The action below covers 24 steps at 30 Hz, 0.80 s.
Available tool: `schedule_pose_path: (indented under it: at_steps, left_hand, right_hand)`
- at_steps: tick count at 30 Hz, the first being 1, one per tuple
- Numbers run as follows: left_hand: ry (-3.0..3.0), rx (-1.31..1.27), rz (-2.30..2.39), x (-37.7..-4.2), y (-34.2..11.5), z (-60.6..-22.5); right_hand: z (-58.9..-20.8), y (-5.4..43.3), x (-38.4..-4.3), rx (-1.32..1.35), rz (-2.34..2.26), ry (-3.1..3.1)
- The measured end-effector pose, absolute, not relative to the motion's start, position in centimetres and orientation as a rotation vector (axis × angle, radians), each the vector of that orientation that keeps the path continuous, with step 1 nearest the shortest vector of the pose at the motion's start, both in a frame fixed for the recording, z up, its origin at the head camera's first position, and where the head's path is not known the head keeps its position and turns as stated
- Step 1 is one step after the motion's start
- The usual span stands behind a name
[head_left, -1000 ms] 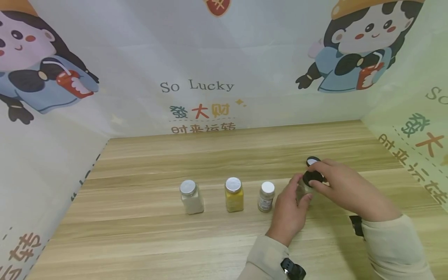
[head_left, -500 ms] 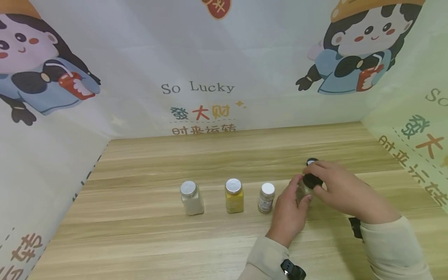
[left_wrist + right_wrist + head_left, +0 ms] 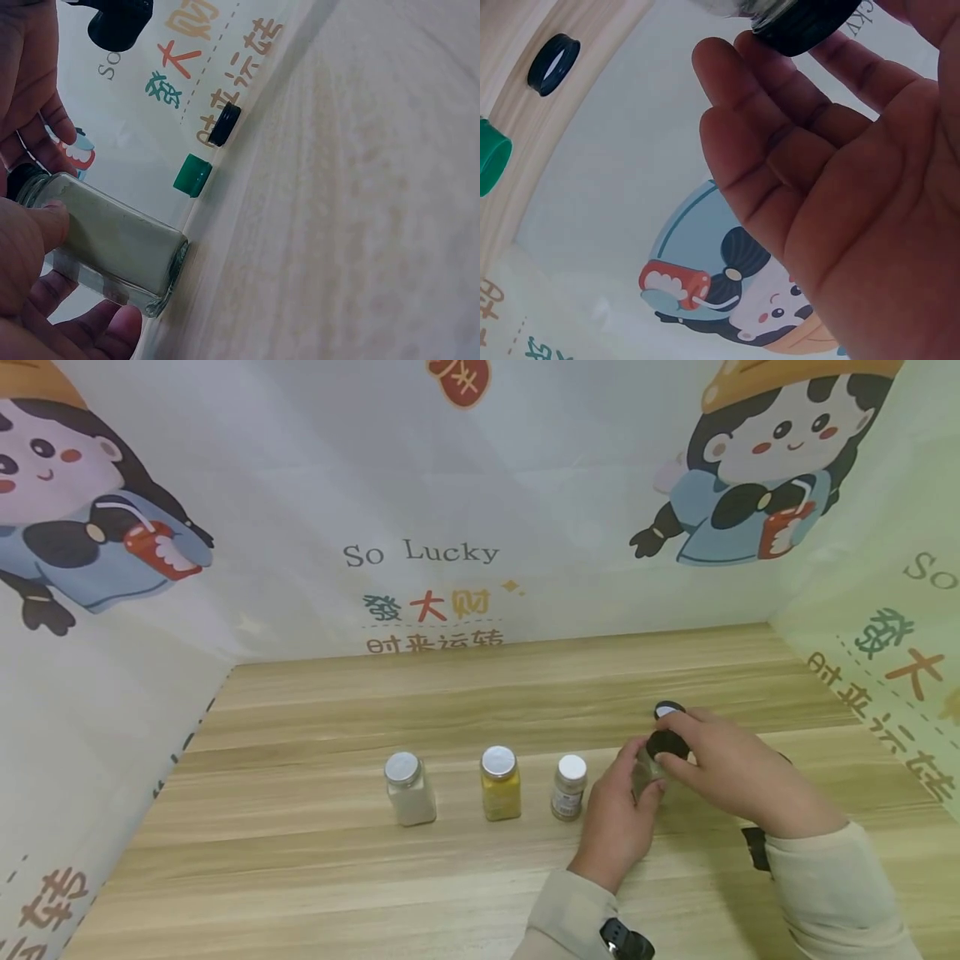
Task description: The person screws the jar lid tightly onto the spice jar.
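My left hand point(image 3: 618, 818) grips a square clear glass jar point(image 3: 112, 232) with pale contents, its base on the wooden table point(image 3: 315, 877). Fingers and thumb of my right hand point(image 3: 723, 768) pinch the black lid point(image 3: 667, 745) on the jar's mouth. Just behind my right fingertips lies a second black lid point(image 3: 553, 65), its pale inside showing. Close to that loose lid, a green cap point(image 3: 193, 175) appears in the left wrist view; my right hand hides it in the head view.
To the left stand, in a row, a silver-lidded jar of white contents point(image 3: 410, 789), a silver-lidded yellow jar point(image 3: 501, 785) and a small white-capped bottle point(image 3: 568, 789). The bottle is close to my left hand. A printed cloth wall point(image 3: 570, 585) borders the table.
My right fingers and thumb have shifted around the black lid, with the hand staying over the jar. My left hand keeps its hold. The head view has tilted slightly.
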State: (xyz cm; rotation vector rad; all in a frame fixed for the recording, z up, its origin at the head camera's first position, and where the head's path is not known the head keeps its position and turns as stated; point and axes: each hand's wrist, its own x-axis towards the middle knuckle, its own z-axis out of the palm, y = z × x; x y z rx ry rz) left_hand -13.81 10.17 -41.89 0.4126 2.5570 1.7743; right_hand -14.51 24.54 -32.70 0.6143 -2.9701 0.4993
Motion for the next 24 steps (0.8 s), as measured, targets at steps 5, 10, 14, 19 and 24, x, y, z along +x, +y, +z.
schedule_pose_path:
  at_steps: [5,10,14,19,24]
  left_hand:
    - [2.570,0.409,1.759,-13.81,10.15,-41.91]
    - [2.593,0.409,1.751,-13.78,10.16,-41.93]
    - [2.583,0.412,1.761,-13.78,10.19,-41.97]
    - [2.544,0.398,1.774,-13.78,10.19,-41.91]
    - [2.539,0.400,1.779,-13.82,10.10,-41.87]
  right_hand:
    - [-32.63,24.52,-14.36,0.651,0.451,-2.929]
    - [-32.59,24.42,-14.32,0.726,0.453,-2.902]
    - [-32.67,24.39,-14.30,0.702,0.453,-2.922]
    - [-32.77,24.44,-14.33,0.646,0.467,-2.936]
    - [-32.84,24.39,-14.45,0.596,0.464,-2.958]
